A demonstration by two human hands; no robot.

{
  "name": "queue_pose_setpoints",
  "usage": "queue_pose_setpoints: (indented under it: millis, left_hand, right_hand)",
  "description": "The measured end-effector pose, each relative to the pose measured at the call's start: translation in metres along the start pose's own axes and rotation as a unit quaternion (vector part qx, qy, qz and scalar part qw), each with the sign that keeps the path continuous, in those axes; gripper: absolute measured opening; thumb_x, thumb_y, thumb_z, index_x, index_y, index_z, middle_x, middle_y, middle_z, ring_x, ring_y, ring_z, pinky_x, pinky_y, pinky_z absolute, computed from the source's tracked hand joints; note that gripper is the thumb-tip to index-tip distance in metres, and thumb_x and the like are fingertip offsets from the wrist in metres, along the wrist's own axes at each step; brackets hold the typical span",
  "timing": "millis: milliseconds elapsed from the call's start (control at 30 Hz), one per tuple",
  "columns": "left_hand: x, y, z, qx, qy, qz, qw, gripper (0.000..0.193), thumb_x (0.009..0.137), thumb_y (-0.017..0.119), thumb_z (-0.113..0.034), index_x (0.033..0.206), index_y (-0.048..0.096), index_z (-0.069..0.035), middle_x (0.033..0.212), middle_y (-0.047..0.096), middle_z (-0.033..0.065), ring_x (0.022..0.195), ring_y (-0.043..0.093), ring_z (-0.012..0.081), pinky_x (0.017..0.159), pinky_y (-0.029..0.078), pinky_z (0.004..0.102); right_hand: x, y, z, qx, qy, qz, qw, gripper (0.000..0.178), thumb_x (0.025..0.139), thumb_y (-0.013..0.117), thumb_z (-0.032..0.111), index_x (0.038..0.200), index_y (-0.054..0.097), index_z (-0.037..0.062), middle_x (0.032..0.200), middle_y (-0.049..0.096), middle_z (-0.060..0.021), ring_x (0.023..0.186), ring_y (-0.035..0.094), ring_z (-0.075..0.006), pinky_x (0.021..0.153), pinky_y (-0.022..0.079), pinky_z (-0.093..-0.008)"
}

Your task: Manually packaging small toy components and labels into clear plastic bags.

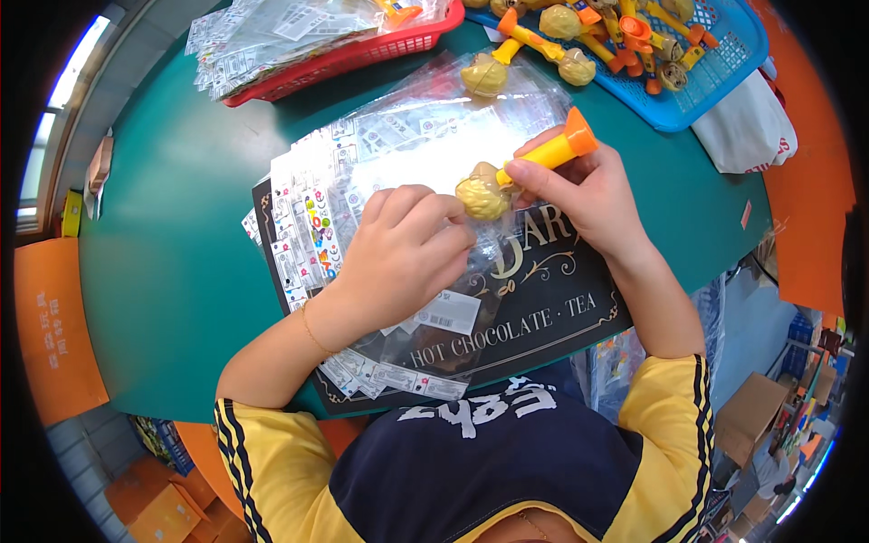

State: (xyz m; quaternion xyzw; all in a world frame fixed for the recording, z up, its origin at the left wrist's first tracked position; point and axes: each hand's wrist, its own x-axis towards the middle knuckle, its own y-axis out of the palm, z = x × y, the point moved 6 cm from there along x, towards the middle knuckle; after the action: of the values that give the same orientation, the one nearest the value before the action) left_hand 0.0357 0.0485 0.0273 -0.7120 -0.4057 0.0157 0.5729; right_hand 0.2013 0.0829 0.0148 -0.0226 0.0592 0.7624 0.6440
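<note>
**One toy in the pinch, many more lying loose past the hands**

The right hand [588, 201] pinches a yellow plastic stick toy [550, 155] with a bumpy gold ball at one end and an orange cone at the other. The thumb presses on the stick, close to the ball. The toy hangs over the middle of the pile, with its ball pointing to the left hand [407, 242]. That hand is curled, its fingertips right by the ball. I can't tell if they pinch the ball, a bit of plastic or nothing, because the bent fingers hide it.

Under and around both hands is a messy pile of clear plastic bags with white printed edges [291, 213]. It lies on a black board with gold curly lines [566, 290], on a smooth green table [181, 244].

The job looks only part done. The toy in the pinch seems to be outside a bag, though shiny plastic makes that hard to see. Just past the grip lie two loose gold-headed toys [486, 76]. Farther off, ahead and right of the grip, a blue plastic basket [672, 112] holds lots more loose ones. Ahead and left, a red plastic basket [398, 48] holds a heap of flat-looking bags and a yellow and orange piece [398, 14].
</note>
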Motion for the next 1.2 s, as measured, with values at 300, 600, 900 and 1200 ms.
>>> queue_pose_setpoints:
  millis: [300, 600, 900, 1200]
  left_hand:
    - [0.001, -0.009, 0.005, -0.064, -0.026, -0.055, 0.996, 0.025, 0.061, 0.073, -0.005, 0.083, 0.063, -0.010, 0.099, 0.053, 0.0094, 0.091, 0.052, 0.0283, 0.078, 0.042, 0.0368]
    - [-0.008, 0.002, 0.028, -0.303, -0.246, -0.022, 0.920, 0.076, 0.070, 0.076, -0.008, 0.131, 0.032, -0.005, 0.119, 0.050, 0.0130, 0.104, 0.052, 0.0193, 0.085, 0.045, 0.0310]
    - [-0.010, 0.015, 0.026, -0.651, -0.436, 0.065, 0.618, 0.059, 0.079, 0.070, -0.005, 0.129, 0.040, 0.001, 0.111, 0.058, 0.0123, 0.102, 0.057, 0.0148, 0.081, 0.050, 0.0265]
    - [-0.011, 0.021, 0.021, -0.700, -0.404, 0.047, 0.587, 0.051, 0.080, 0.068, -0.007, 0.125, 0.045, 0.000, 0.115, 0.057, 0.0090, 0.101, 0.057, 0.0148, 0.084, 0.049, 0.0281]
  right_hand:
    - [-0.007, 0.008, 0.008, -0.121, -0.062, 0.075, 0.988, 0.024, 0.077, 0.072, 0.013, 0.091, 0.061, -0.0022, 0.075, 0.061, -0.0048, 0.061, 0.054, -0.0072, 0.056, 0.044, -0.0207]
    - [-0.001, -0.001, -0.008, 0.055, 0.077, 0.044, 0.995, 0.021, 0.081, 0.067, 0.018, 0.088, 0.060, -0.0007, 0.073, 0.060, -0.0052, 0.058, 0.056, -0.0101, 0.056, 0.044, -0.0201]
    - [-0.015, 0.010, 0.021, -0.130, -0.190, 0.093, 0.969, 0.024, 0.073, 0.074, 0.008, 0.091, 0.061, -0.0001, 0.087, 0.062, -0.0092, 0.079, 0.059, -0.0161, 0.070, 0.046, -0.0271]
    - [-0.010, 0.015, -0.013, 0.088, 0.121, 0.052, 0.987, 0.022, 0.079, 0.071, 0.016, 0.093, 0.062, 0.0027, 0.089, 0.060, -0.0036, 0.089, 0.055, -0.0131, 0.081, 0.043, -0.0287]
